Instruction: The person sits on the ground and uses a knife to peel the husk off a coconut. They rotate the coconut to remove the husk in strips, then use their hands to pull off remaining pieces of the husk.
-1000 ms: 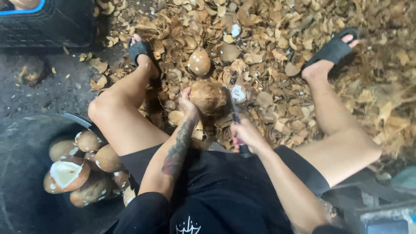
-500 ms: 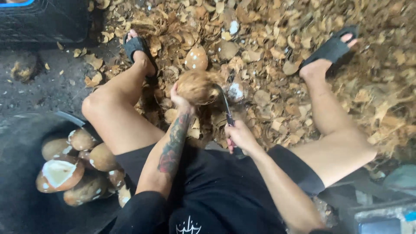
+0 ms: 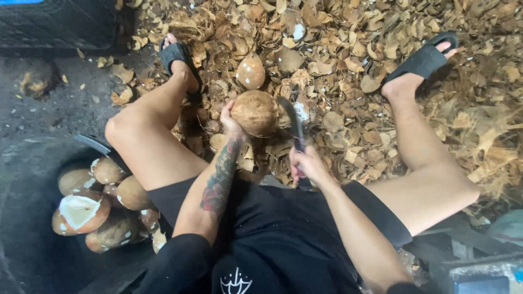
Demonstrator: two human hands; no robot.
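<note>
My left hand (image 3: pixel 233 124) holds a round brown coconut (image 3: pixel 255 112) up in front of me, between my knees. My right hand (image 3: pixel 306 163) grips the handle of a curved knife (image 3: pixel 294 124), whose blade points up and lies against the coconut's right side. A second, partly peeled coconut (image 3: pixel 250 72) with white spots lies on the ground just beyond. I sit with legs spread, black sandals on both feet.
Brown husk and shell pieces (image 3: pixel 338 49) cover the ground ahead and to the right. A dark tub (image 3: pixel 32 256) at my lower left holds several peeled coconuts (image 3: pixel 90 209). A lone coconut (image 3: pixel 34 79) lies at far left by a black crate (image 3: pixel 54 24).
The knife blade has swung up from beside the coconut and now rests against its right side. The coconut has turned a little in my left hand.
</note>
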